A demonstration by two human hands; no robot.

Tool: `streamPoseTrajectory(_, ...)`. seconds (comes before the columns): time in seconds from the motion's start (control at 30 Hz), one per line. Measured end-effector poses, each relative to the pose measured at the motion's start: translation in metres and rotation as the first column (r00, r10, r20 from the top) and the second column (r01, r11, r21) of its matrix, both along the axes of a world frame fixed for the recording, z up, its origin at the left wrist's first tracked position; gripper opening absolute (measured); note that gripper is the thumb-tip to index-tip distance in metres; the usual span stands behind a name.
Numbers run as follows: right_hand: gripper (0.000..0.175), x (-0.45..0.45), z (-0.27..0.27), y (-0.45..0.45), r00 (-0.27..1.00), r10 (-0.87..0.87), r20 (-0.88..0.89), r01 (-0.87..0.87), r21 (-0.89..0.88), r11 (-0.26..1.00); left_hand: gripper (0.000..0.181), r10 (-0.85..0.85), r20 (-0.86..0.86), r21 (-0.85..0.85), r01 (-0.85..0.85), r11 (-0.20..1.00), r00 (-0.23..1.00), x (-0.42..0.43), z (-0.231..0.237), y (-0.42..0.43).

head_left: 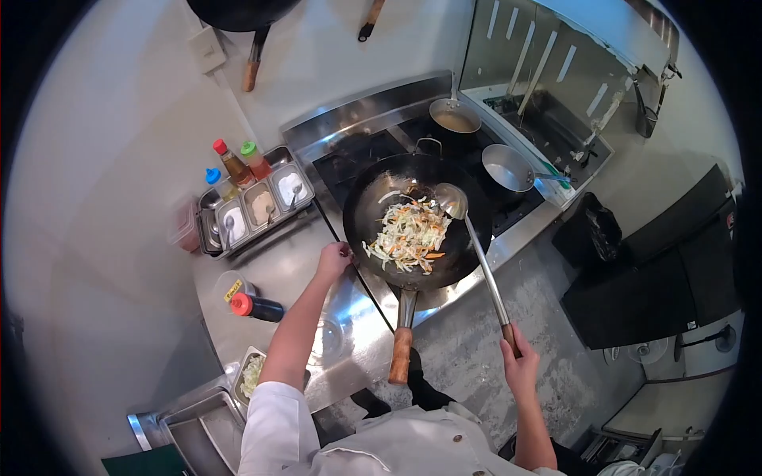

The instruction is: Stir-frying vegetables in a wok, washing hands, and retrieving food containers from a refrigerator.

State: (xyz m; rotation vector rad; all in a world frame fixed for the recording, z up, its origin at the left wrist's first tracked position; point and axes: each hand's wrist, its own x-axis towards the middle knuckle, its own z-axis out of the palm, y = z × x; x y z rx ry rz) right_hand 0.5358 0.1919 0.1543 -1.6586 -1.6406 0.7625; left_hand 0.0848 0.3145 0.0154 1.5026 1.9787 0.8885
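A black wok [417, 220] with a wooden handle sits on the stove, its handle towards me. Shredded cabbage and carrot strips [411, 235] lie in its middle. My right hand [521, 363] is closed around the wooden grip of a long metal ladle [487, 271], whose bowl rests inside the wok beside the vegetables, on the right. My left hand [336, 260] is at the counter's edge just left of the wok's rim, its fingers curled; whether they touch a stove knob or anything else is hidden.
Two saucepans [455, 116] [508, 168] stand on the stove's back and right burners. A steel condiment tray [259, 205] with seasonings, spoons and squeeze bottles stands on the left counter. Nearer are a red-capped dark bottle [262, 307], a clear tub [229, 285] and a pan of chopped vegetables [251, 376].
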Motion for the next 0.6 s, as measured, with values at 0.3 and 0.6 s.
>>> streamPoseTrajectory(0.3, 0.039, 0.008, 0.006, 0.01, 0.998, -0.059, 0.027, 0.059, -0.009, 0.998, 0.015, 0.167, -0.128, -0.006, -0.169, 0.986, 0.978, 0.001, -0.03, 0.022)
streamPoseTrajectory(0.6, 0.039, -0.004, 0.006, 0.038, 0.996, -0.029, 0.086, 0.033, -0.045, 0.998, 0.012, 0.094, -0.006, 0.129, -0.092, 0.987, 0.996, 0.008, -0.014, 0.007)
